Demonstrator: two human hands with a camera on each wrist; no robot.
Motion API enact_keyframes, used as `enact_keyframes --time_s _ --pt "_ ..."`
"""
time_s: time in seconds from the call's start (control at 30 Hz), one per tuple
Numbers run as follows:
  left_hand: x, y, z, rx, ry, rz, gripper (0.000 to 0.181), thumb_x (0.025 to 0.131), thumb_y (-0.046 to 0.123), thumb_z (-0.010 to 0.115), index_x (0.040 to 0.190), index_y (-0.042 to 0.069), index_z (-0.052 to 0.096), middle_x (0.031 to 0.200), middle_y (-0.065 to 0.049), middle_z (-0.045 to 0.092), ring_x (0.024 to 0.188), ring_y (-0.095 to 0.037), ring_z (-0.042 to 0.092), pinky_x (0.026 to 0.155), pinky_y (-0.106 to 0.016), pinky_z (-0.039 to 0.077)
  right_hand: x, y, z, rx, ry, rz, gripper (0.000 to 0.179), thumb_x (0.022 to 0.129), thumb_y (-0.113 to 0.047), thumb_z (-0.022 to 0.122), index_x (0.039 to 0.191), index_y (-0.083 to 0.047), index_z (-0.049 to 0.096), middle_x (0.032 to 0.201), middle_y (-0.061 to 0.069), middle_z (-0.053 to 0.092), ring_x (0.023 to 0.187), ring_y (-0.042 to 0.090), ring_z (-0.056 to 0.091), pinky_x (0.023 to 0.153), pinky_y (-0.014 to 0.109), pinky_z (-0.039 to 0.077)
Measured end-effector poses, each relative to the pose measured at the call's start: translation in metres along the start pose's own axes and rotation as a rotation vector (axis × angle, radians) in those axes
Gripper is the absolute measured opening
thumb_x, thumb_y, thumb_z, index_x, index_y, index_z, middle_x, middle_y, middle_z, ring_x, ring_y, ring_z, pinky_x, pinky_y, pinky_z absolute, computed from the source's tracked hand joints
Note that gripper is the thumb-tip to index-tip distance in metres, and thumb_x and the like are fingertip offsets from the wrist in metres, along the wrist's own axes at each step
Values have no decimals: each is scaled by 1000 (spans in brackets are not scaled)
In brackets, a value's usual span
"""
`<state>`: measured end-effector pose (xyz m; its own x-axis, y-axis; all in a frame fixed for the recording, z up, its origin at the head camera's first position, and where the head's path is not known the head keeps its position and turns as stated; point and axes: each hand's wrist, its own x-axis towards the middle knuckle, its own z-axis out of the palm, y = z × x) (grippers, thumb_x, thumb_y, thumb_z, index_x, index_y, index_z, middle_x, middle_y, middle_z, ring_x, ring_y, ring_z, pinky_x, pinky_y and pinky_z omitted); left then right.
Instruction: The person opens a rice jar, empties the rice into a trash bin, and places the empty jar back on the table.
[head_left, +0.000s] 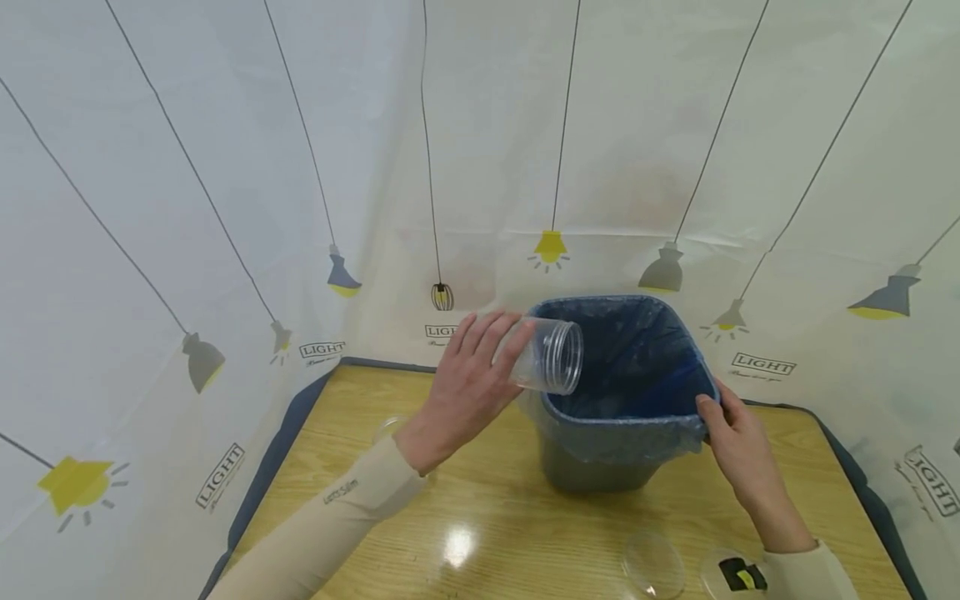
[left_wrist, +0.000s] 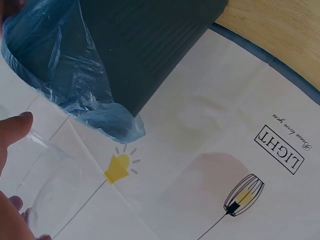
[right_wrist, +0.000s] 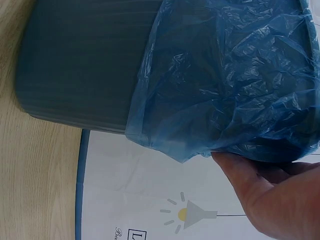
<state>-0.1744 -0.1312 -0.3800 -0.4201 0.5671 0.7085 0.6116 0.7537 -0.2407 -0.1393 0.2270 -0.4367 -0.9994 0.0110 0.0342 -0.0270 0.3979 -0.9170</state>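
My left hand (head_left: 480, 379) grips a clear plastic jar (head_left: 551, 357) tilted on its side, its threaded mouth over the left rim of a trash bin (head_left: 600, 467). No contents show in the jar. In the left wrist view the thumb and fingertips curl round the transparent jar (left_wrist: 57, 185). A blue bag (right_wrist: 210, 85) lines the bin and is folded down over its rim. On the bin's right side my right hand (head_left: 742, 442) pinches the rim and liner between thumb and fingers; the right wrist view shows that hand (right_wrist: 275, 195) at the bag's edge.
Near the table's front right lie a clear round lid (head_left: 654, 565) and another clear disc with a black and yellow piece (head_left: 741, 575). A clear round item (head_left: 390, 427) sits partly behind the left wrist. White sheeting printed with lamps (head_left: 487, 167) surrounds the wooden table (head_left: 360, 533).
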Motion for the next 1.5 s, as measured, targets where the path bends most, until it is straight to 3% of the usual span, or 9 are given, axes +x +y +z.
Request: enact_keyframes --time_s 0.13,0.2,0.33,0.63,0.77,0.9,1.03,1.27,1.5 --pt "-5 -3 0 -59 33 -19 100 73 37 95 150 6 40 146 -15 52 135 -32 49 115 -51 39 0 0 1 -15 1 6 67 112 -39 36 162 2 21 153 37 39 125 24 55 78 7 49" --pt "-8 -4 0 -88 50 -26 101 72 38 95 150 4 40 145 -15 52 134 -32 50 115 -50 39 0 1 0 -18 5 4 66 112 -39 37 162 2 22 153 38 39 123 22 56 77 7 49" --pt "-18 -5 3 -136 85 -50 102 70 38 96 148 2 42 143 -16 53 130 -33 53 113 -47 41 -1 3 0 -17 7 -2 66 112 -38 37 162 2 23 152 38 40 113 1 54 76 8 49" --pt "-46 -3 11 -240 151 -159 108 64 35 100 147 -3 42 141 -20 54 126 -37 55 107 -47 47 1 5 0 -17 -2 -6 66 112 -39 36 162 1 21 153 37 39 129 32 52 77 7 49" --pt "-59 0 15 -274 192 -199 104 67 39 96 146 -6 44 139 -22 55 124 -37 57 104 -48 50 2 4 0 -7 1 -17 65 113 -37 37 162 2 22 152 38 39 119 11 58 77 8 49" --pt "-73 7 19 -316 224 -240 93 85 52 81 145 -8 44 138 -22 56 122 -36 58 101 -48 51 1 4 -1 -4 5 -24 65 112 -37 37 162 2 22 151 39 40 104 -15 48 77 8 50" --pt "-89 16 24 -403 245 -317 91 92 60 68 146 -9 42 137 -22 55 122 -36 57 100 -48 51 1 3 0 -16 9 -24 66 112 -38 37 162 2 22 151 38 40 103 -15 46 76 8 49" --pt "-116 33 38 -496 282 -415 93 88 58 75 143 -10 44 131 -21 57 114 -36 60 97 -45 51 0 3 0 -3 11 -31 66 112 -38 38 162 2 22 151 39 40 101 -19 45 76 7 49" --pt "-143 48 50 -517 223 -524 94 86 60 75 149 -3 43 135 -18 58 117 -35 61 94 -49 52 1 4 0 -4 2 -33 66 112 -38 37 162 2 22 151 39 40 103 -17 45 77 7 49"
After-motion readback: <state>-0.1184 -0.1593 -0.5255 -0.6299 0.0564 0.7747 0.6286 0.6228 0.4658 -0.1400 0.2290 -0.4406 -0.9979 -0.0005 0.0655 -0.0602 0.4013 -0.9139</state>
